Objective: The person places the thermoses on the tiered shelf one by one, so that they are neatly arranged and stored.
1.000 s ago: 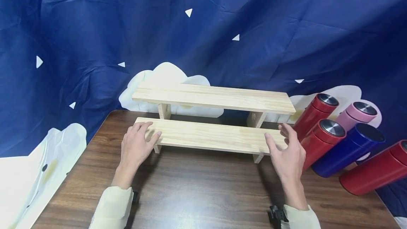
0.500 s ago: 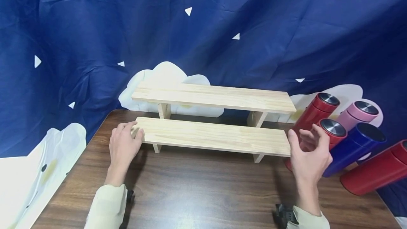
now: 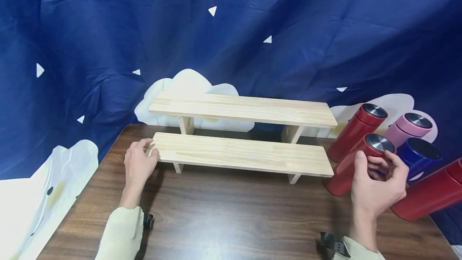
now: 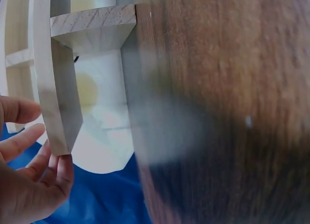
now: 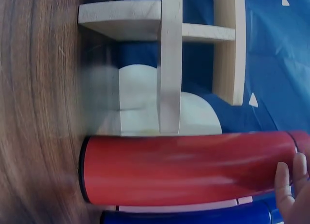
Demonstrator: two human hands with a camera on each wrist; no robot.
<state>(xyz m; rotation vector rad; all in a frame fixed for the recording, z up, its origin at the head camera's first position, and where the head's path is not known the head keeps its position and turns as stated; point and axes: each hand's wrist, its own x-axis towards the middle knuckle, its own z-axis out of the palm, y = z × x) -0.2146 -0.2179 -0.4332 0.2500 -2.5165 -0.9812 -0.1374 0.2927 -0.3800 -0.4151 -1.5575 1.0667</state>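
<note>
A pale wooden two-tier rack stands on the table, with a lower board (image 3: 242,153) in front and an upper board (image 3: 242,108) behind. My left hand (image 3: 138,164) rests at the lower board's left end; in the left wrist view its fingertips (image 4: 64,167) touch that end, thumb and fingers loosely bent. Off the rack's right end, my right hand (image 3: 379,183) hovers with bent, parted fingers and nothing between them. It overlaps a red thermos bottle (image 3: 344,173) with a steel-topped lid. In the right wrist view, its fingertips (image 5: 282,173) come up close to that red bottle's lid end.
Behind that bottle stand another red thermos (image 3: 355,127), a pink one (image 3: 402,133) and a blue one (image 3: 420,153). A further red thermos (image 3: 426,196) is at the right table edge. A blue curtain (image 3: 231,31) with white shapes hangs behind the brown wooden table (image 3: 231,212).
My left hand has slid left off the lower board's top to its end. My right hand has left the board's right end and moved right, in front of the bottles.
</note>
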